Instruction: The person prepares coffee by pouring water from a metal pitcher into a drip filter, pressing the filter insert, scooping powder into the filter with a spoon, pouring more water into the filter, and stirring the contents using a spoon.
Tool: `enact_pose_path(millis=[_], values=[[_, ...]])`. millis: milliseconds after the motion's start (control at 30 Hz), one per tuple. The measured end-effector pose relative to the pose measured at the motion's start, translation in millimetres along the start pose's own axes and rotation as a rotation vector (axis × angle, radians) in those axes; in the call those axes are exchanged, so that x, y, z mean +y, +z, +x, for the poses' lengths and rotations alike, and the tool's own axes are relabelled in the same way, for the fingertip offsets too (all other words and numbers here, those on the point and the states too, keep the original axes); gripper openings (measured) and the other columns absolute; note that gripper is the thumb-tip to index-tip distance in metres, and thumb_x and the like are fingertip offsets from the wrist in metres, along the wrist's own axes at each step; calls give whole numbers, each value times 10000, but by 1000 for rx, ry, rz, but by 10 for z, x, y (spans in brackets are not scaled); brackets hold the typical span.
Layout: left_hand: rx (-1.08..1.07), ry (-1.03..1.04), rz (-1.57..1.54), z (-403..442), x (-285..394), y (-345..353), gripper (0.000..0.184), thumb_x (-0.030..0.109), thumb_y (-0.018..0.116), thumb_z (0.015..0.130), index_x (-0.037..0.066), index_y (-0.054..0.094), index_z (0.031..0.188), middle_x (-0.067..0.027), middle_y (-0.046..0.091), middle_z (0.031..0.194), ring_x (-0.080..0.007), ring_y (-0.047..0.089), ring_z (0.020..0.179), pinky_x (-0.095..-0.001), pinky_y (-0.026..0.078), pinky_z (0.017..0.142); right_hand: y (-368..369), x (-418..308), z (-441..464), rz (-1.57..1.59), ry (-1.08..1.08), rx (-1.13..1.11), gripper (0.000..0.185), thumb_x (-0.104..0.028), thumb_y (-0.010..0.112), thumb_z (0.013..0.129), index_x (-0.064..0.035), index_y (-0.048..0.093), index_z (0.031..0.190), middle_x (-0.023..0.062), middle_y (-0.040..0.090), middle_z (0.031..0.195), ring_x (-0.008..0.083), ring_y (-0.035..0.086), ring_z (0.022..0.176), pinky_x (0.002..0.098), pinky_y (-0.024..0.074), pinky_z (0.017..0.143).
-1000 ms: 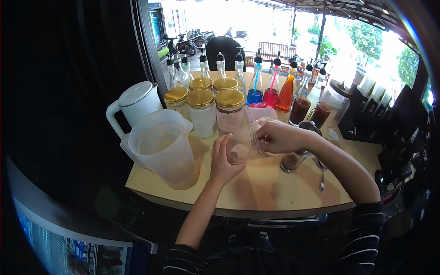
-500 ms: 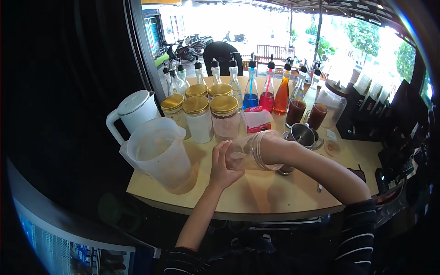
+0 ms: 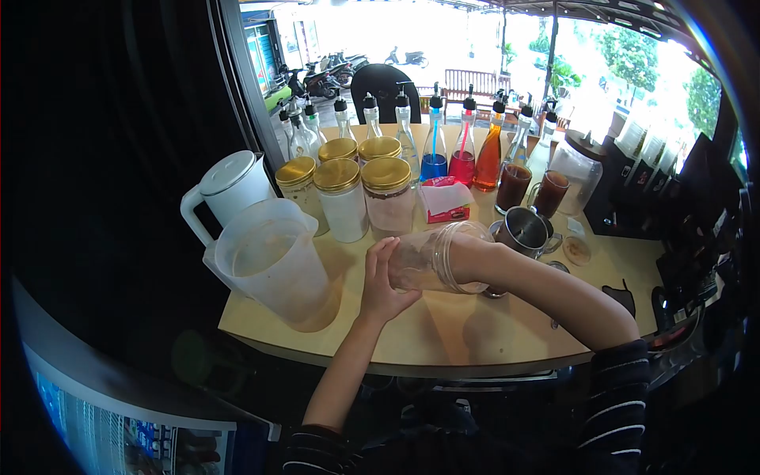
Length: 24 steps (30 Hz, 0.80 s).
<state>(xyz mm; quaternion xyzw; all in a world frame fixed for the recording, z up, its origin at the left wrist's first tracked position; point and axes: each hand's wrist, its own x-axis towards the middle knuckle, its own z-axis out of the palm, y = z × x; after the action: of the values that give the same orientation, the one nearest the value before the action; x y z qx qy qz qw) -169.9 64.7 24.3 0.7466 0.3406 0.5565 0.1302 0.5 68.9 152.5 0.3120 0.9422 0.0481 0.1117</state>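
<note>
A clear jar (image 3: pixel 423 260) lies tilted on its side above the table, its mouth facing right. My left hand (image 3: pixel 385 281) is wrapped round the jar's base. My right hand (image 3: pixel 469 260) reaches in through the mouth; its fingers are blurred behind the clear wall, and what they hold, if anything, cannot be made out. Behind my right wrist stands a metal cup (image 3: pixel 526 229), and a glass below it is mostly hidden by my forearm.
On the left stand a frosted pitcher (image 3: pixel 273 265) and a white lidded jug (image 3: pixel 231 186). Gold-lidded jars (image 3: pixel 342 202), a tissue pack (image 3: pixel 446 199), pump bottles (image 3: pixel 435 154) and two dark drinks (image 3: pixel 513 188) line the back. A round lid (image 3: pixel 577 251) lies at right.
My right hand has gone deeper into the jar, first at its mouth and now inside past the wrist. The view has shifted slightly, showing the tissue pack and metal cup more fully.
</note>
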Motion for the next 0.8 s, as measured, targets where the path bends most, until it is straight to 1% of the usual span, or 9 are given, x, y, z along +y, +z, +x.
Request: enact_pose_path(millis=[100,200,267,300,367,600,700,767,800], values=[[3,-1,-10,2,6,5,958,99,793,497,129,379,1359,-115,403,1299,-327,417,1214,-414,405,1020,-16,12,-77,-28,-67,91,290,-196,576,843,-169,628,1127,21,621,1136,171,606,997,312,479,873],[3,1,2,3,0,2,949,102,787,502,125,378,1358,-118,402,1300,-329,418,1215,-414,407,1015,-28,0,-105,-214,-145,-3,339,-184,592,826,-140,605,1162,48,608,1156,173,606,1007,312,473,888],[3,2,7,1,-5,5,955,116,799,497,113,374,1353,-131,401,1286,-334,432,1205,-423,408,1014,89,30,-183,-54,-139,241,356,-164,605,808,-117,604,1161,76,614,1133,182,607,1002,318,474,889],[3,2,12,1,-4,7,962,130,812,493,101,369,1347,-144,400,1271,-339,445,1195,-432,408,1013,132,48,-147,-55,-137,241,356,-164,605,808,-117,604,1161,76,614,1133,182,607,1002,318,474,889],[3,16,18,4,-3,6,961,129,810,494,99,369,1347,-144,399,1270,-338,445,1195,-432,408,1013,215,81,-68,83,-54,137,376,-158,607,806,-120,595,1181,72,619,1120,178,608,992,314,468,894],[18,-7,-5,-17,-1,10,936,125,792,517,121,379,1357,-119,408,1294,-330,419,1210,-420,405,1008,34,61,-175,-2,-132,148,382,-161,615,805,-137,596,1186,65,630,1083,190,617,935,329,470,843],[42,-2,32,-15,-20,6,938,139,800,518,121,381,1357,-118,413,1285,-329,425,1198,-430,397,1003,-314,-33,-247,-65,-90,-2,349,-153,623,792,-116,624,1138,95,645,1001,210,622,878,345,472,784],[59,-22,26,-19,-18,4,944,142,803,514,121,380,1357,-119,415,1279,-330,428,1193,-434,393,1001,-489,-16,-334,372,53,105,270,-122,592,783,-58,666,1035,139,646,882,227,619,797,352,471,733],[74,-42,19,-14,-6,0,950,145,807,509,121,380,1357,-121,417,1274,-331,430,1189,-438,390,1000,-532,22,-373,370,54,105,270,-122,592,783,-58,666,1035,139,646,882,227,619,797,352,471,733]])
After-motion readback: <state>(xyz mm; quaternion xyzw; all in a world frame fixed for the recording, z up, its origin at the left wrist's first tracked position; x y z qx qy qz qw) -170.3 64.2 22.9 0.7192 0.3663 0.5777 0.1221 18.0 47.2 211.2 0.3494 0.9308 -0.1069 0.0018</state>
